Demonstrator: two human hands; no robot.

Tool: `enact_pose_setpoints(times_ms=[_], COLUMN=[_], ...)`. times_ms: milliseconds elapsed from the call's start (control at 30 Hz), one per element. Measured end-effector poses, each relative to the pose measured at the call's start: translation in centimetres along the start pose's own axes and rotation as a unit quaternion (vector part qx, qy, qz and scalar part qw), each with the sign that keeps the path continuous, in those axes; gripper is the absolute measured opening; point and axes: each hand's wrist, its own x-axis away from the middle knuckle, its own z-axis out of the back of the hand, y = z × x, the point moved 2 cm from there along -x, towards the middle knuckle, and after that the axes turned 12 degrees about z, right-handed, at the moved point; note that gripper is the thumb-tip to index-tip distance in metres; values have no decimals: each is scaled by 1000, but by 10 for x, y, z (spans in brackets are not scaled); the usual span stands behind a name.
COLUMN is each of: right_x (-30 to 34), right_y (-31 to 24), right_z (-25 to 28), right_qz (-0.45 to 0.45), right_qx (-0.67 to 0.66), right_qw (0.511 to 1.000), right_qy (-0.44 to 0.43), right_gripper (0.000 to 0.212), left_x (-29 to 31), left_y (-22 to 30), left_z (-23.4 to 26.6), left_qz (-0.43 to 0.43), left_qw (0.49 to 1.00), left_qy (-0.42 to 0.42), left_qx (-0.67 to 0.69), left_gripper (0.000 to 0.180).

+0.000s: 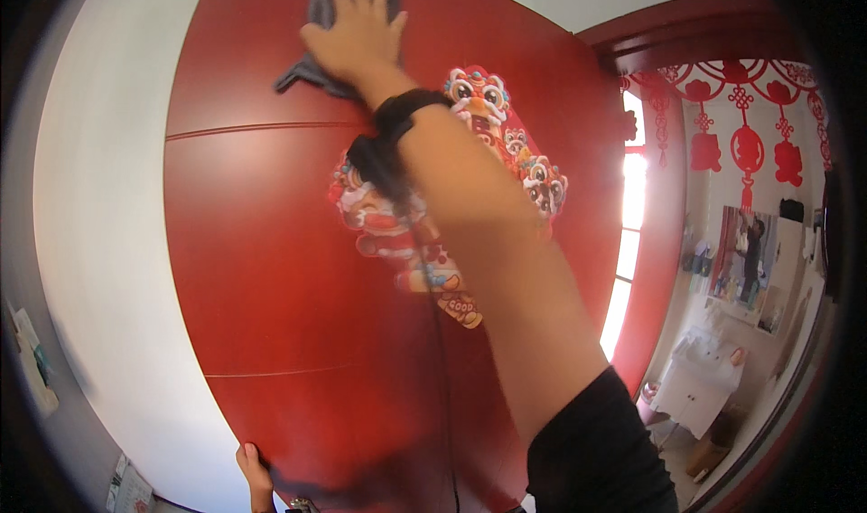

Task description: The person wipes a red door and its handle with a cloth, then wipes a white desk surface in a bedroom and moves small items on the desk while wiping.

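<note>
High on a red door [262, 242], my right hand [357, 39] holds a dark grey cloth [321, 75] flat against the surface. Its fingers are spread over the cloth, and parts of the cloth show around them. A black band circles the right wrist. Low down, my left hand [256, 470] grips the door's left edge, thumb on the front face; the other fingers are mostly hidden. A colourful lion-dance sticker [479, 97] covers the middle of the door, partly hidden behind my right forearm.
A metal door handle [301, 504] shows at the bottom. Right of the door is a doorway hung with red paper-cut ornaments [747, 147]. Beyond it are a white washbasin cabinet [691, 391] and a mirror [742, 253]. A dark cord [442, 377] hangs before the door.
</note>
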Motion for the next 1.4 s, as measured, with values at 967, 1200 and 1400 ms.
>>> enact_pose_setpoints(times_ms=[967,1200,1400], right_x=[220,449,676], right_y=[363,305,167], right_z=[193,253,276], right_qz=[62,22,-201], right_qx=[96,80,100], right_qw=[992,992,968], right_qy=[-55,-94,-113], right_gripper=[73,84,82], left_x=[1,9,27], left_y=[-38,3,34], left_z=[97,19,3], left_qz=[10,61,38], left_qw=[993,973,979], left_qy=[94,209,198], left_qx=[75,76,4], left_gripper=[79,79,76])
